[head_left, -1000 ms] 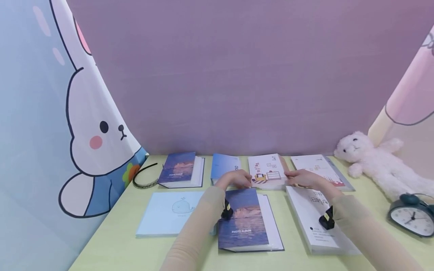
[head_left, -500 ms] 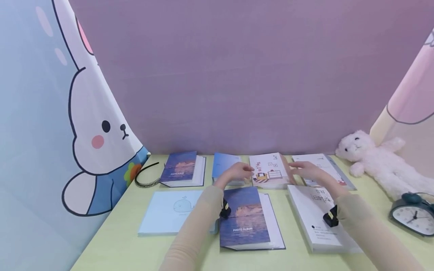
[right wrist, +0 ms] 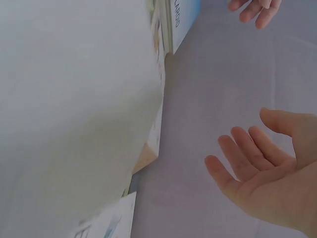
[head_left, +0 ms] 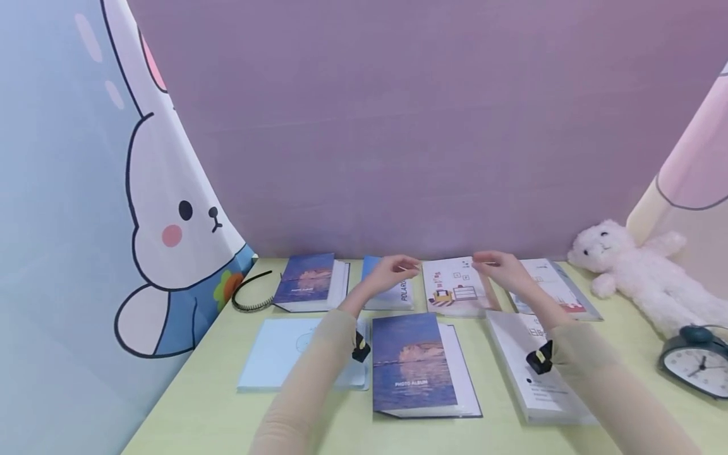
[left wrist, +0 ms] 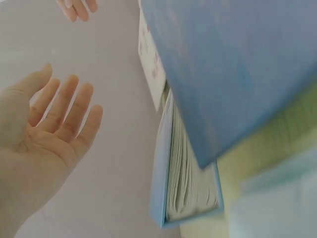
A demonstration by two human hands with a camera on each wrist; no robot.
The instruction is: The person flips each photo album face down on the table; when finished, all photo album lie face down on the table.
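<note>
Purple wall, pale green table, scattered albums, alarm clock

I count seven albums on my desk: two sunset albums, two pale blue ones, three white ones. One plush toy, one clock, one headband.

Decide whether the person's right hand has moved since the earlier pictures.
Yes. The right hand has lifted off the illustrated white album and now hovers open above its far edge.
</note>
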